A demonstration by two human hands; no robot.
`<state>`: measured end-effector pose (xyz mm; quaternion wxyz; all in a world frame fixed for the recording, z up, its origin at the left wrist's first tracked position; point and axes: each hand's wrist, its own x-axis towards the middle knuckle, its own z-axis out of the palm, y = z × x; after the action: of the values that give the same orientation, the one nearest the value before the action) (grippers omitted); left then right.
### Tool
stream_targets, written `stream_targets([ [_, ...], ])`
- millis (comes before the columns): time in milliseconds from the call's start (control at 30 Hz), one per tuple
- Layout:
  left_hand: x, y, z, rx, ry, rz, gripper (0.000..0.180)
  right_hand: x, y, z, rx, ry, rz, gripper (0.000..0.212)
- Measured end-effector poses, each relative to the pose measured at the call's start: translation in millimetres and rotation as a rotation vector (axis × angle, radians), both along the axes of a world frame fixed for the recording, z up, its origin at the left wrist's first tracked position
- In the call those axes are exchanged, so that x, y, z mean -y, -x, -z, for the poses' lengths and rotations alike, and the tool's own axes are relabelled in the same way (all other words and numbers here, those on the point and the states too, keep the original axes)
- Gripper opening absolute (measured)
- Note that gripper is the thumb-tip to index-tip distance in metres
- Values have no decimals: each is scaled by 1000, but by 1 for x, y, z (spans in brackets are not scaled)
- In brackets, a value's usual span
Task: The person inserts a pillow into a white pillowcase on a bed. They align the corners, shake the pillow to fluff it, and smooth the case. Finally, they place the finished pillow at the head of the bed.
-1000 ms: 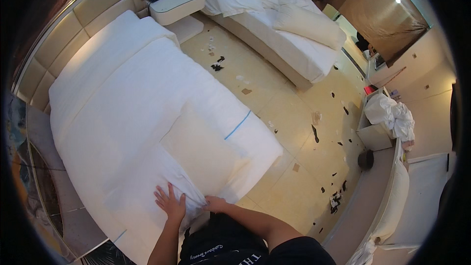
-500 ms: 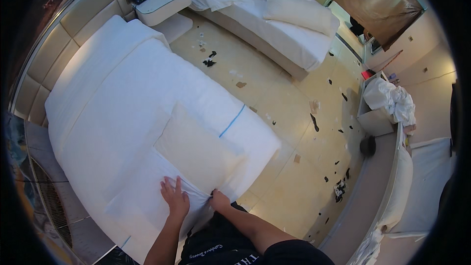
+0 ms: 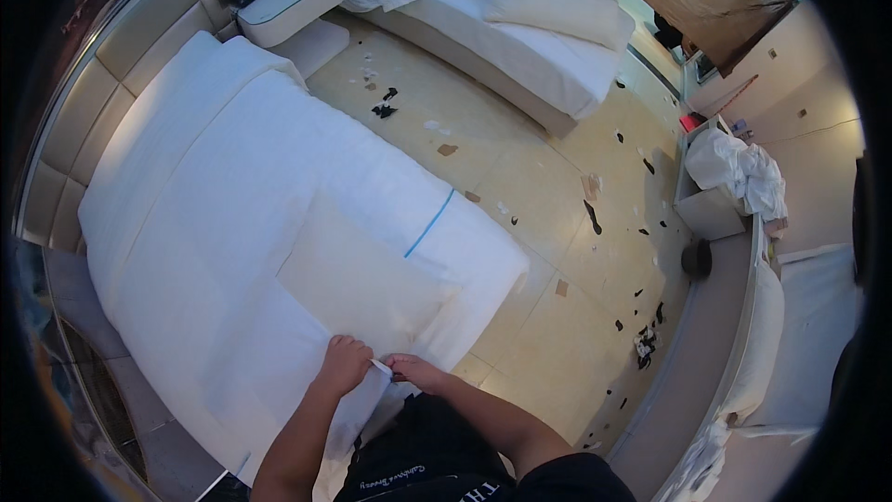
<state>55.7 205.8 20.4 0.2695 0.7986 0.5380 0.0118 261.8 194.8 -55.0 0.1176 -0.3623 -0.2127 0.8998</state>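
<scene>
A flat cream pillow lies on the near part of the white-covered bed. Along the pillow's near side, both hands are at the edge of a thin white cloth. My left hand is closed on this edge, with its fingers curled. Just to the right, my right hand pinches the same edge close to its fold. The hands are a short gap apart. Below them the cloth hangs toward my body, and I cannot tell how far it reaches around the pillow.
A second bed with rumpled white bedding stands across the tiled floor, which is strewn with dark and brown scraps. A bedside shelf sits between the beds. At the right are a dark bin and bundled white linen.
My left hand has gone from lying spread on the cloth to gripping its edge beside my right hand. The cloth edge is now lifted between them. The view has shifted slightly.
</scene>
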Motion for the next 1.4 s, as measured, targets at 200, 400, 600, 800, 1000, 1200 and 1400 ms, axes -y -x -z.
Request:
stream_targets([
  [200, -29, 5, 0, 58, 163, 18, 13, 10, 10, -2, 403, -584, -353, 35],
  [400, -41, 6, 0, -45, 314, -16, 24, 43, -5, 43, 214, 69, 124, 42],
  [600, -76, 33, -13, 5, 359, -125, 28, -34, -22, 9, 435, -170, -38, 31],
  [800, -109, 92, -11, -117, 291, -177, 30, -58, -35, 14, 563, -394, -121, 27],
  [1000, -122, 173, 16, -241, 151, -421, 34, -51, -25, -17, 389, -499, -22, 15],
  [1200, -154, 165, 47, 37, 81, -708, 44, -64, -33, -6, 189, -254, 180, 8],
  [1400, -181, 123, 53, 94, -33, -448, 45, -51, -45, 19, 140, -168, 435, 15],
])
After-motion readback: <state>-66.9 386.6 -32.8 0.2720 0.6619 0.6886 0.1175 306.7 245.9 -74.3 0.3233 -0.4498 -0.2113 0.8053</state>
